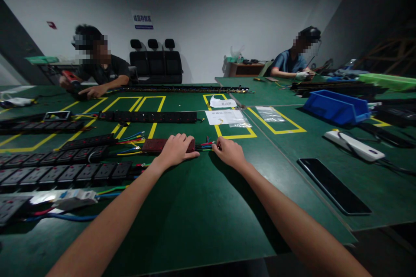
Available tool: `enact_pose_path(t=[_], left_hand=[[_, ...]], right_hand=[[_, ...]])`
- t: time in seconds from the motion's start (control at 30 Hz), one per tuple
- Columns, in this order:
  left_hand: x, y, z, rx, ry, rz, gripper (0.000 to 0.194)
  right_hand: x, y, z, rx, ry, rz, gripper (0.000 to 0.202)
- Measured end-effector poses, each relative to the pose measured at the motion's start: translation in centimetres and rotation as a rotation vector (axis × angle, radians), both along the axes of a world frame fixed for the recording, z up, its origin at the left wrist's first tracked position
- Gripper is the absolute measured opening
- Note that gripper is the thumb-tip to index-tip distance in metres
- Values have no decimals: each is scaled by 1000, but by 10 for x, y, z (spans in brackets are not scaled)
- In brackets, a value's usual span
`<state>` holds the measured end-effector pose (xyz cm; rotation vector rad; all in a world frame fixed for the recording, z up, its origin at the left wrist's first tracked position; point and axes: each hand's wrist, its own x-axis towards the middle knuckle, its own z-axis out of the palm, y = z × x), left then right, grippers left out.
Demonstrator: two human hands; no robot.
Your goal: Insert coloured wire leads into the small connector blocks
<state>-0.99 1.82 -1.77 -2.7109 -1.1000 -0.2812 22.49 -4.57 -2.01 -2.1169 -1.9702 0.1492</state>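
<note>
A dark red oblong block (152, 146) lies on the green table in front of me, with wires coming out of both ends. Over its right part lies my left hand (177, 150), fingers across the top and thumb along the near side. From the right end run several thin coloured wires (204, 146), red, blue and green among them. My right hand (229, 151) is closed in a pinch on the ends of these wires. Its fingertips partly hide the wire tips. Left of the block, more wires with ring terminals (138, 148) lie beside black socket strips (81, 154).
A phone (333, 186), a white power strip (354, 145) and a blue bin (336, 107) are on the right. Paper sheets (222, 117) and a plastic bag (269, 114) lie ahead. Two people sit across the table; the left one holds a red power tool (69, 77).
</note>
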Motion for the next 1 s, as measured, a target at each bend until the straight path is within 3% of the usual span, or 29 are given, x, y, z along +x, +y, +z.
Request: enact_pose_path(t=[1.0], left_hand=[[0, -2, 2, 1, 10, 8, 72]], right_hand=[[0, 1, -1, 22, -3, 8, 28]])
